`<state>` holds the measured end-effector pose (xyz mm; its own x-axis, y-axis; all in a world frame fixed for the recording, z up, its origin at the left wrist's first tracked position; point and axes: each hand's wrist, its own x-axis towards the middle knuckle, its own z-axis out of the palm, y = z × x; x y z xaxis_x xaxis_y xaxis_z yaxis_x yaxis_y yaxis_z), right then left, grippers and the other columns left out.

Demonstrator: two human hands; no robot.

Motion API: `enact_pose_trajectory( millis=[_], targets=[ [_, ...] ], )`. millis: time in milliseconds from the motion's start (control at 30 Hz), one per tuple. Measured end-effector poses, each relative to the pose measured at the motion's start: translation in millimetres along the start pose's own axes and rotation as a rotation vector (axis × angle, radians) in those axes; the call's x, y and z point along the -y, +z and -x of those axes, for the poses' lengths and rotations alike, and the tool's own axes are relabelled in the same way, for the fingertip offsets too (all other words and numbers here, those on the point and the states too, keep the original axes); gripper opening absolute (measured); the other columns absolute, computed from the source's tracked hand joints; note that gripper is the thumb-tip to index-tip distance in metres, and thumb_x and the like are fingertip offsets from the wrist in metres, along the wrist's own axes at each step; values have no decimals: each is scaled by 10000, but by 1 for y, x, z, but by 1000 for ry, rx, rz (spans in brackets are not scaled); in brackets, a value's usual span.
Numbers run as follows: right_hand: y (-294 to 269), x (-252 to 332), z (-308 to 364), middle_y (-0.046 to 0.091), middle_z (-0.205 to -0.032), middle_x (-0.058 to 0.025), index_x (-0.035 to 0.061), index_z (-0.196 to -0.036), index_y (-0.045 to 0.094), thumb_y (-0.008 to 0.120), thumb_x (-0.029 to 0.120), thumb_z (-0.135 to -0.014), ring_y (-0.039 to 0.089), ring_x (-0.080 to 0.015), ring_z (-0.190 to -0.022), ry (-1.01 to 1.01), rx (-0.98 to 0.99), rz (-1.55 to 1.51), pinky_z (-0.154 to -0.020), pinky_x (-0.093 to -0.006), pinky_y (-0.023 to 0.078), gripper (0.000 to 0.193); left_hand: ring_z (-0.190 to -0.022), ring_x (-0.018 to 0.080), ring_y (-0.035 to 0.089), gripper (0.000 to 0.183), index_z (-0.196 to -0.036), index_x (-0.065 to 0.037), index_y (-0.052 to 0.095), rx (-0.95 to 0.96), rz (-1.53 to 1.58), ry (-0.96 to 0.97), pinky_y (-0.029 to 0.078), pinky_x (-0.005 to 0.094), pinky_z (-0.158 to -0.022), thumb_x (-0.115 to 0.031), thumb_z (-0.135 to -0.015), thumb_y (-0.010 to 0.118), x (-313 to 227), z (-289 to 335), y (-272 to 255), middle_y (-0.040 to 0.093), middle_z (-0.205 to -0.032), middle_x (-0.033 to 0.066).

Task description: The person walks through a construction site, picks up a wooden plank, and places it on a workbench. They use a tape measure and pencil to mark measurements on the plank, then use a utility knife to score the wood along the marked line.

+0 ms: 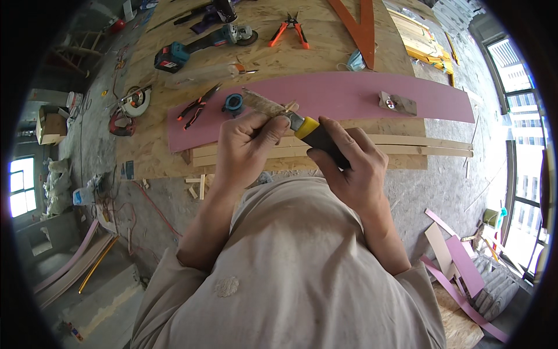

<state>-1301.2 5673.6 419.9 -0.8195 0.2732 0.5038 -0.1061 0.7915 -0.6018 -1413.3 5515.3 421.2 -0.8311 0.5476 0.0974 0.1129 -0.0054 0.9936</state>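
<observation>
My left hand [245,144] pinches a short, rough-edged strip of wood [261,103] between thumb and fingers, above the near part of the workbench. In my right hand [361,163] is a utility knife [322,141] with a black and yellow handle, its metal nose pointing left. The knife tip meets the strip's end beside my left thumb, where a thin sliver [290,107] sticks up; the blade edge itself is mostly hidden. Beneath both hands lie a long pink board [325,93] and pale wooden strips [418,144].
On the chipboard top [152,93] lie red-black pliers [198,108], a small teal ring-shaped object [233,103], a cordless angle grinder [203,45], orange-handled pliers [289,35] and an orange triangular square [361,32]. A wooden block [401,104] rests on the pink board. Offcuts [465,264] lie on the floor at right.
</observation>
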Motion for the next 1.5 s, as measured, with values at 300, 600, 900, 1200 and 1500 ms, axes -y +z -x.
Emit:
enact_pose_trajectory(
  millis=[300,600,900,1200,1500],
  targets=[
    [0,0,2,606,-756,-77,79,-1165,649,773,252,-744,597,-228,-599,48,37,-52,-533,-343,468,471,-648,16,446,193,-938,34,702,-16,13,-30,378,191,-554,-153,-913,656,-5,0,4,597,-695,-19],
    [1,-1,-2,612,-770,-79,81,-1164,646,762,261,-755,600,-228,-604,32,17,34,-539,-344,471,461,-675,28,461,213,-944,37,706,-46,-87,14,387,196,-578,-168,-911,659,12,-5,-1,603,-732,-5],
    [-1,0,-4,634,-795,-113,56,-1165,644,783,193,-740,627,-238,-631,65,34,8,-570,-334,495,467,-689,38,478,194,-963,39,699,-12,-127,-24,387,202,-579,-143,-907,660,2,-7,-2,614,-767,21],
    [3,-6,-3,601,-733,-83,77,-1156,651,767,237,-752,587,-232,-581,25,-23,-2,-517,-349,457,449,-777,53,556,192,-970,65,680,28,-77,-101,459,205,-686,-116,-921,634,5,-8,-3,645,-881,51],
    [2,-5,-4,614,-759,-89,67,-1157,649,769,228,-747,597,-240,-599,22,-15,-25,-534,-348,469,457,-701,40,520,201,-947,59,686,24,-85,-19,441,206,-623,-136,-909,657,2,-9,-2,634,-786,21]
  ],
)
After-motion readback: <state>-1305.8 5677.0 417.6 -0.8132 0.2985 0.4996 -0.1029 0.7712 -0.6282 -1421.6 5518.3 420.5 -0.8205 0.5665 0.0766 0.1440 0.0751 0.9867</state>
